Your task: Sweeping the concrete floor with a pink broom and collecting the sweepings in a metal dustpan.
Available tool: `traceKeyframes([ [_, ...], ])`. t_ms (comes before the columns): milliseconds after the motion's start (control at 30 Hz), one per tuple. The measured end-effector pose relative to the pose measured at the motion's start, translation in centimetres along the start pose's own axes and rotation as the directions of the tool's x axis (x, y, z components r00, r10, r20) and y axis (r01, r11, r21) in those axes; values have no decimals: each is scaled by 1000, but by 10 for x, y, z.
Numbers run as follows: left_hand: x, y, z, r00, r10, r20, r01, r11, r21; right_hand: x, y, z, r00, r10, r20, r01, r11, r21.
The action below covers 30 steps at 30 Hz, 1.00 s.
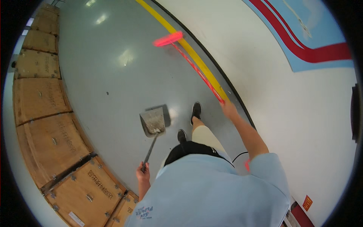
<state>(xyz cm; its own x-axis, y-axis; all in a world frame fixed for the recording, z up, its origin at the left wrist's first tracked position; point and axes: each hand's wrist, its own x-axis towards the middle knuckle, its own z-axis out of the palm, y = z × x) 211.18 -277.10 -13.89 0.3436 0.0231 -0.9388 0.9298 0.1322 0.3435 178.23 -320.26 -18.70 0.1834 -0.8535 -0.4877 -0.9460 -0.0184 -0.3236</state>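
My right hand (229, 110) is closed around the red-and-white handle of a broom. The broom's pinkish-red head (168, 39) lies farther ahead, blurred, beside and partly over the yellow floor line. In my left hand (143, 171) is the dark handle of a long-handled dustpan (153, 119). The pan is in front of my left side, with its shadow on the grey floor, and it holds dusty debris with a few pale bits near the handle. Whether the pan touches the floor I cannot tell.
A row of wooden crates (52, 143) with metal latches lines the left side. On the right a white wall (263, 93) with a dark base strip runs beside the yellow line (202, 62). A small dark scrap (107, 93) lies on the floor. A black cable (239, 155) shows near my right side.
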Motion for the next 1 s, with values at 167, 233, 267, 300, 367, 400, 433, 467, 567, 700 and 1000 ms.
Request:
traceKeyframes([
  [167,-111,-4,38,1000,-1,-2,1,1000,18,153,-143,-60,991,-135,-17,133,986,-99],
  [233,-130,-2,40,999,-14,36,14,1000,1,176,-177,-83,999,-28,-47,21,990,-138],
  [267,-137,-3,39,996,-36,78,38,999,-18,173,-173,-88,999,-25,-43,18,990,-138],
  [300,-166,4,17,998,-41,38,41,999,-13,141,-166,-81,1000,-2,-25,0,998,-68],
  [367,-168,3,33,999,14,48,-14,1000,7,128,-145,-90,999,43,0,-43,999,-16],
  [400,-164,5,42,998,13,59,-13,1000,6,115,-124,-93,996,81,36,-79,996,-35],
  [433,-156,7,49,999,10,47,-11,1000,29,101,-91,-91,995,80,65,-76,996,-55],
  [467,-149,10,53,999,6,32,-8,998,56,76,-64,-90,992,123,41,-122,992,-26],
  [567,-128,4,68,999,-7,39,2,992,124,-15,31,-79,987,159,29,-159,987,-20],
  [700,-93,-2,82,993,-47,113,23,978,206,-179,87,-84,940,302,161,-288,952,-103],
  [1000,-54,15,90,955,-121,272,-7,905,426,-442,74,-68,896,442,47,-444,895,46],
])
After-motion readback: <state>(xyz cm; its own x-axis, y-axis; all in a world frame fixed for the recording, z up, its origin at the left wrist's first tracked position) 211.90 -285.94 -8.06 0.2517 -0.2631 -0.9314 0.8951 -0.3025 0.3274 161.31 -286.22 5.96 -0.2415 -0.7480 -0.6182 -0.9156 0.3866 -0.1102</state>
